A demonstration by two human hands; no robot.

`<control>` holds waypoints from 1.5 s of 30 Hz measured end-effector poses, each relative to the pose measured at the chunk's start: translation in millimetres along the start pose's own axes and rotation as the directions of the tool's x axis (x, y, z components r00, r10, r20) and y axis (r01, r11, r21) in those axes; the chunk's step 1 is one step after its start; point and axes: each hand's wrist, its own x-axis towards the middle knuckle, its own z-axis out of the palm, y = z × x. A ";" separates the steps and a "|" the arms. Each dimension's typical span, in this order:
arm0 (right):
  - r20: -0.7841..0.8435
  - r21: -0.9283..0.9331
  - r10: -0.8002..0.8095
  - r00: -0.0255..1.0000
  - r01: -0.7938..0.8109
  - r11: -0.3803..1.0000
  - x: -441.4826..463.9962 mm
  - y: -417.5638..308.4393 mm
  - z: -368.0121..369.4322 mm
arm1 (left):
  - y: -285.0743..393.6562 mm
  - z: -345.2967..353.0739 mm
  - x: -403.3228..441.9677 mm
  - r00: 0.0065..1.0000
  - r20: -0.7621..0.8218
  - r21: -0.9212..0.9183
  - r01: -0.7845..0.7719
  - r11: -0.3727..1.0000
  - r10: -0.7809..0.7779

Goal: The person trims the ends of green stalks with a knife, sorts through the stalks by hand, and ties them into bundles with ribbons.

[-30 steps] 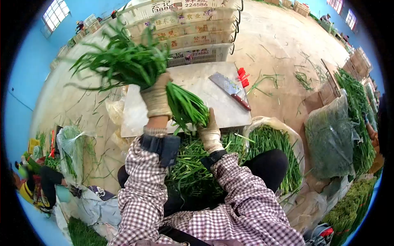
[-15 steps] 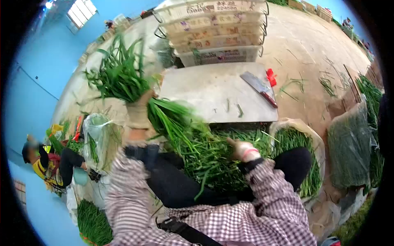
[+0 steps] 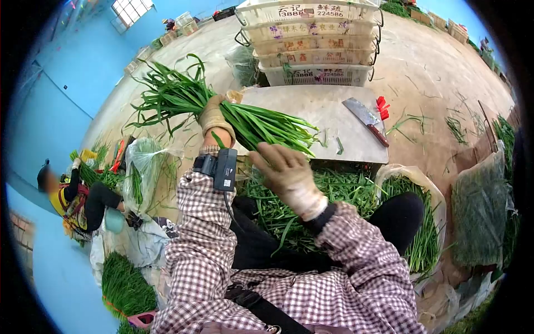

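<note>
Bright blue walls point(image 3: 50, 117) curve around us on the left, above one broad beige floor point(image 3: 428, 72) strewn with green scraps. On it, beyond our work, rises one stack of five white plastic crates point(image 3: 314, 30) with printed lettering, and just before the stack stands one pale, flat, rectangular counter point(image 3: 328, 100). To our left sits one person in yellow and black clothing point(image 3: 73, 195), well apart from us. By our right knee we see one tall clear plastic bag of greens point(image 3: 478, 211) and, closer in, one round translucent plastic sack point(image 3: 442, 206) filled with long green leaves. Below the counter's near edge lies one loose heap of cut green leaves point(image 3: 347, 192).

We have one long bunch of slender green leaves point(image 3: 267, 125) at the counter's near left side, its leafy tips pointing left and its paler ends right; we cannot tell whether it touches the top. Our left hand point(image 3: 216, 118), in a tan glove, has its grip closed around the bunch's middle. Our right hand point(image 3: 292, 178), gloved alike, keeps a wide grip, fingers stretched out just beside the paler ends.

On the counter's right side rests one steel cleaver with a brown handle point(image 3: 367, 121); one small black box point(image 3: 225, 170) is strapped to our left wrist, and a bright red item point(image 3: 382, 108) lies beside the blade.
</note>
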 end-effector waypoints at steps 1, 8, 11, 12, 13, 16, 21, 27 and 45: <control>-0.001 -0.010 -0.072 0.997 0.072 0.997 8.5 -1.1 6.0 | -1.1 1.3 1.6 1.000 0.000 0.026 -0.016 1.000 0.016; 0.711 0.134 0.152 0.686 -0.344 0.929 -40.5 22.5 80.4 | -0.7 4.2 3.4 0.989 0.135 -0.069 -0.047 0.997 0.056; 0.922 -0.011 0.150 0.357 -0.362 0.932 -126.9 29.3 81.3 | 11.1 -12.7 18.2 0.957 0.286 -0.076 -0.018 0.997 0.039; 0.972 -0.135 0.211 0.108 -0.478 0.868 -141.1 30.6 79.5 | 17.3 -14.5 20.9 0.958 0.287 -0.076 0.004 0.997 0.018; 0.977 -0.058 0.149 0.149 -0.489 0.870 -165.9 40.0 73.8 | 22.7 -18.9 28.6 0.953 0.302 -0.069 -0.004 0.998 0.025; 0.973 0.124 -0.026 0.228 -0.427 0.896 -126.0 50.4 -3.4 | 35.1 -24.7 18.2 0.954 0.293 -0.084 -0.041 0.996 0.064; 0.131 0.360 0.525 0.841 -0.534 0.765 -56.2 64.2 -57.8 | 33.9 -31.8 7.2 0.934 0.352 -0.070 -0.040 0.997 0.063; 0.258 0.406 0.703 0.663 -0.735 0.543 -9.9 79.7 -2.9 | 23.1 -24.5 -15.8 0.908 0.405 -0.066 -0.089 0.994 0.108; 0.443 0.357 0.436 0.784 -0.600 0.716 -44.4 68.5 -38.0 | 87.9 -133.0 42.4 0.832 0.482 -0.210 -0.195 0.958 0.275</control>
